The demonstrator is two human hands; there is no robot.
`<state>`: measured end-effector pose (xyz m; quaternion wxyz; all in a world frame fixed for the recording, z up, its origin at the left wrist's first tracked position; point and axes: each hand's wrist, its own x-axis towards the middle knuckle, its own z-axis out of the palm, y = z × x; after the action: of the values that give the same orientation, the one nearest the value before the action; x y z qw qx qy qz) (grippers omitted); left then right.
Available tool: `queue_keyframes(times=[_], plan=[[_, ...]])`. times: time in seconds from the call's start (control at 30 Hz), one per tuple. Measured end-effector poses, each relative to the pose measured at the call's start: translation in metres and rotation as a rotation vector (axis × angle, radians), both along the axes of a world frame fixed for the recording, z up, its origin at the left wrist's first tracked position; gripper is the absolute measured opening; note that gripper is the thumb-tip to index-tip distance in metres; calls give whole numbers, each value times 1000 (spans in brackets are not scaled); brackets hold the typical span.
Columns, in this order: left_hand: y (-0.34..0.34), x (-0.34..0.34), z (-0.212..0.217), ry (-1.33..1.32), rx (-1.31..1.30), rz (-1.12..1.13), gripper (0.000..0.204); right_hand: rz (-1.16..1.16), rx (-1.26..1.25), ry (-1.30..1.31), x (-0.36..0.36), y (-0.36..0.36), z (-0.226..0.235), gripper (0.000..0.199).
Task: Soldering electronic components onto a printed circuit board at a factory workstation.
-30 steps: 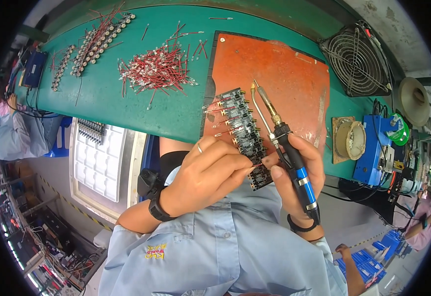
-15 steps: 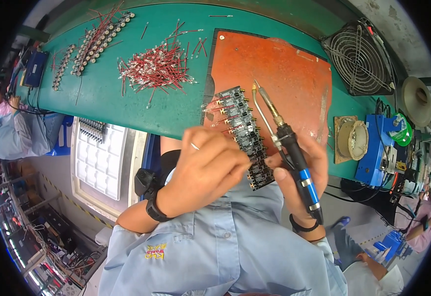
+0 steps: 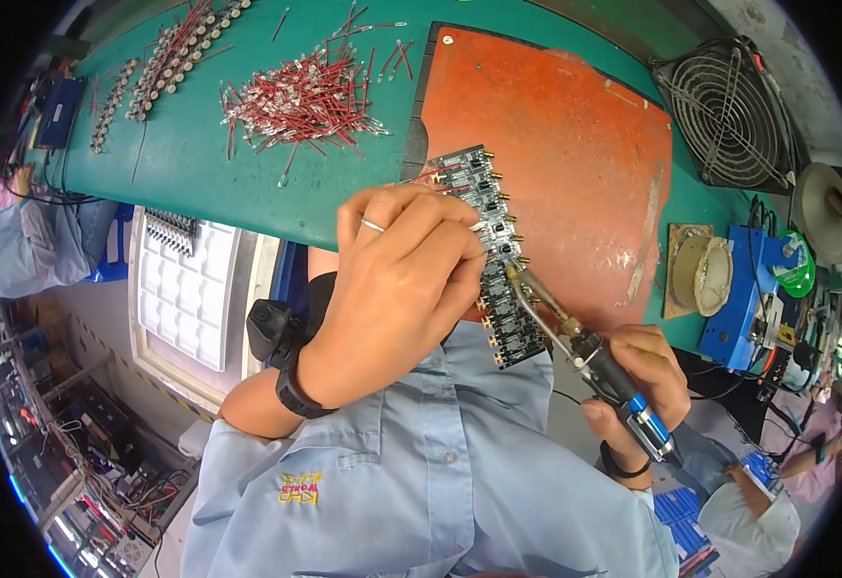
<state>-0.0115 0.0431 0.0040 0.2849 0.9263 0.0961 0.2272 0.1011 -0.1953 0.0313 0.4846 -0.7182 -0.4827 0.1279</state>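
Black and long, the narrow circuit board [image 3: 494,252] with gold edge connectors lies slantwise at the middle of the frame, its upper end on the orange heat-proof mat [image 3: 575,144] and its lower end hanging past the near edge of the green counter [image 3: 180,183]. Against the pictures of a second and half a second ago, the blue-handled soldering iron [image 3: 590,361] has slid down along the board's right edge: its tip then stood near the upper connectors and now touches one about midway down. My judgement is that the joints are being worked one after another from the top, with the lower half of the row left. The left hand [image 3: 397,284], with a ring on one finger, has moved little; it lies curled over the board's left side, fingers pressing it in place. The right hand [image 3: 638,376] is clenched around the iron's handle at lower right.

For room, the mat above and right of the board is bare. Upper left of the board lies a loose heap of red wire pieces [image 3: 301,91], well apart. A round wire-guard fan [image 3: 729,111] stands at upper right, and a solder-tip cleaner on a small pad [image 3: 700,270] just beside the blue soldering station [image 3: 744,299] at right. A white compartment tray [image 3: 185,289] sits below the counter edge at left.
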Motion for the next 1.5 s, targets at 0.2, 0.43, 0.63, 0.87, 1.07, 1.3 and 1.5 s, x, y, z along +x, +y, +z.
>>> queue_keyframes(times=[0.2, 0.43, 0.63, 0.87, 1.07, 1.3, 1.5], plan=[[0, 0, -2, -15, -26, -2, 14, -5, -63, -21, -2, 10, 1, 49], [1, -1, -2, -14, -27, -10, 14, 3, -90, -25, -1, 15, 5, 49], [0, 0, -2, -6, -26, -12, 14, 23, -132, -99, -2, 15, 7, 51], [-1, 0, -2, -15, -24, -4, 14, -16, -50, -99, -2, 12, 8, 52], [1, 1, -3, -45, -28, -8, 14, -132, 68, -53, -1, 3, 7, 52], [4, 0, -1, -29, -37, -21, 20, -208, 96, 14, -8, 5, -6, 52], [9, 7, -4, -90, -36, -5, 21, -258, 66, 62, -12, 6, -2, 57]])
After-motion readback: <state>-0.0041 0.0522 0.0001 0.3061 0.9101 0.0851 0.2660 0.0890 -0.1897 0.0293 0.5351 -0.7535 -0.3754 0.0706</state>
